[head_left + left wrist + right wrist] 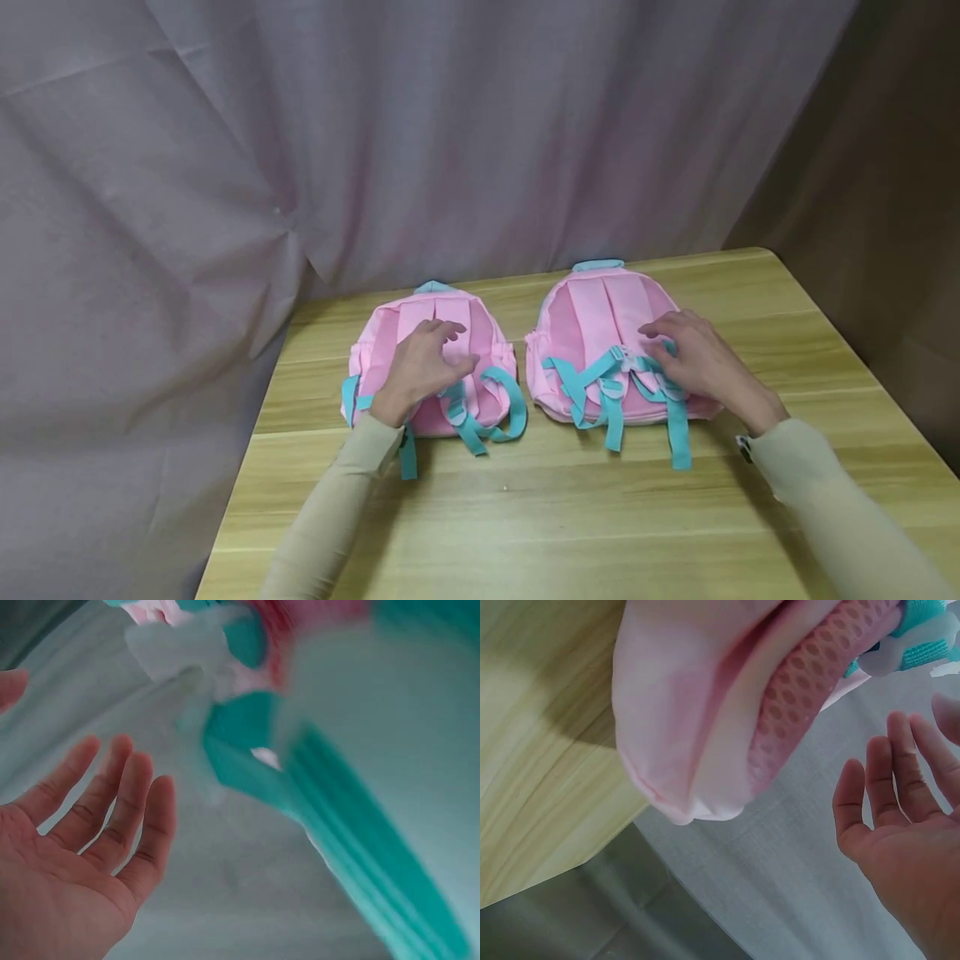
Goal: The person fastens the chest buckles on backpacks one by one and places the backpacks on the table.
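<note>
Two pink backpacks lie side by side on the table, straps facing up. Over the left backpack (384, 343) is my left hand (423, 362), its fingers loosely bent and nothing held. In the left wrist view the same hand (82, 840) shows spread fingers, apart from a blurred teal strap (352, 832). My right hand (697, 354) overlaps the right side of the right backpack (558, 333), close to its teal straps (577, 383). The right wrist view shows that hand (907, 817) with relaxed fingers and an empty palm, beside the pink mesh (795, 697) of the backpack.
The wooden table (510, 533) carries both backpacks near its back edge. A grey curtain (465, 150) hangs right behind it, and a darker brown cloth (885, 208) hangs at the right. Teal strap ends (678, 437) trail from the backpacks onto the tabletop.
</note>
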Demonstrator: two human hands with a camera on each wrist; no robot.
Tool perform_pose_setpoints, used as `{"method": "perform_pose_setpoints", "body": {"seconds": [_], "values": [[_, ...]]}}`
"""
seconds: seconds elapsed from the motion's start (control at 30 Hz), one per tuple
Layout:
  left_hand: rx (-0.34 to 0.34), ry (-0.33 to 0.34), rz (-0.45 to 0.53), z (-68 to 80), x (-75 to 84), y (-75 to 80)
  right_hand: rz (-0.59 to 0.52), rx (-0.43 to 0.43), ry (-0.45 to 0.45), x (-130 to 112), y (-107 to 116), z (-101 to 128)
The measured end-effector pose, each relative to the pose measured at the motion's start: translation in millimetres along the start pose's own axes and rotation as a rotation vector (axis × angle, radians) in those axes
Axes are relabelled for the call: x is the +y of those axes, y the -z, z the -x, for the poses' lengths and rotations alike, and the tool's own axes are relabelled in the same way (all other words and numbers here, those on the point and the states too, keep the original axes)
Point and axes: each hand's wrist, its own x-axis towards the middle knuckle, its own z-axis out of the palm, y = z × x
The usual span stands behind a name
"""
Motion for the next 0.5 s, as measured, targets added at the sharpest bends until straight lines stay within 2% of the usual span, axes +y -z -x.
{"method": "perform_pose_setpoints", "body": {"seconds": [0.2,0.33,0.5], "values": [[-0.046,-0.038,-0.002,-0.9,13.5,-6.6,0.002,0.013,0.032,3,-3,4],[-0.052,-0.077,0.036,-2.8,21.8,-13.1,-0.004,0.008,0.056,5,-4,5],[-0.097,-0.124,0.078,-5.6,33.2,-23.4,-0.017,0.005,0.092,6,-7,6]]}}
